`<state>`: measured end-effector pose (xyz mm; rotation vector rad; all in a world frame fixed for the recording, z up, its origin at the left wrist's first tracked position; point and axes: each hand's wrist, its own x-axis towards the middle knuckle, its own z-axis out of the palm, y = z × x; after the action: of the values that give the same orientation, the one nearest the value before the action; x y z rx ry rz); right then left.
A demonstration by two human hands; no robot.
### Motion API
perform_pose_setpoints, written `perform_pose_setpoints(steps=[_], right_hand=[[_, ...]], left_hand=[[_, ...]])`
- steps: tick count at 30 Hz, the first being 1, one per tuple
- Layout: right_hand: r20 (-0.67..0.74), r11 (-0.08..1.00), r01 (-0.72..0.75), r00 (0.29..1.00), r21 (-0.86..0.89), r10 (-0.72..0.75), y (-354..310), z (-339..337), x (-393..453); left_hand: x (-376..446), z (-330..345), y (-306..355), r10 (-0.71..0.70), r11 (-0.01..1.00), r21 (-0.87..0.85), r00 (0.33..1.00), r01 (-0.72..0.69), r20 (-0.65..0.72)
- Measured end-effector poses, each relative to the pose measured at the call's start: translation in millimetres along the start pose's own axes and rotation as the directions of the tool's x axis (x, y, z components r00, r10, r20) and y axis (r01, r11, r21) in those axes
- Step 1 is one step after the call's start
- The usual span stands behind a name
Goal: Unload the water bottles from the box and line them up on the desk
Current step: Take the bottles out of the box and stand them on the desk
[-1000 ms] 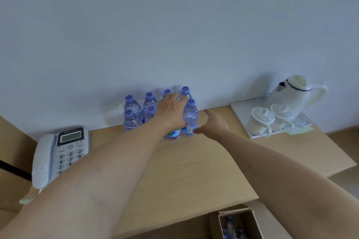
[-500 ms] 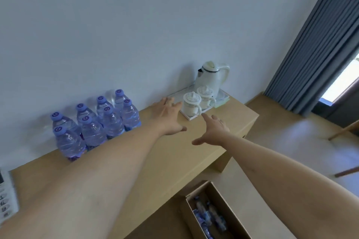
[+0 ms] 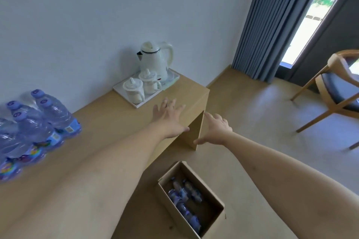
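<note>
Both the left hand and right hand are spread and empty above the surface's right edge, so reaching down to the bottles in the box on the floor could nudge the crowded upright bottles at its left end.

We count two hands, the left hand and the right hand. On the bench we see at least five bottles, the group running off the left edge, so the full number is unclear. One box sits on the floor with several more bottles inside, too blurred to count. One kettle, two cups, one tray, one chair.
</note>
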<state>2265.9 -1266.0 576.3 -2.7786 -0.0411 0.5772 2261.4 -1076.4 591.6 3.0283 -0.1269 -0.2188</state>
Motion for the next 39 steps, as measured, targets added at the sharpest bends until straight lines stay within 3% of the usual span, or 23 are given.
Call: perform_pose_setpoints(steps=[8, 18, 29, 39], right_hand=[[0.183, 0.995, -0.088, 0.98, 0.053, 0.077, 93, 68, 14], [0.375, 0.982, -0.17, 0.918, 0.082, 0.127, 150, 199, 28], [0.47, 0.959, -0.236, 0.872, 0.157, 0.138, 193, 411, 98], [0.556, 0.958, -0.265, 0.815, 0.107, 0.163, 223, 626, 180]], left_hand=[[11, 110, 56, 0.04, 0.999, 0.006, 0.991, -0.041, 0.127], [-2, 253, 48, 0.045, 0.999, -0.027, 0.95, -0.039, 0.308], [29, 467, 8, -0.019, 0.995, -0.088, 0.926, 0.056, 0.376], [55, 674, -38, 0.045, 0.997, -0.079, 0.883, -0.009, 0.467]])
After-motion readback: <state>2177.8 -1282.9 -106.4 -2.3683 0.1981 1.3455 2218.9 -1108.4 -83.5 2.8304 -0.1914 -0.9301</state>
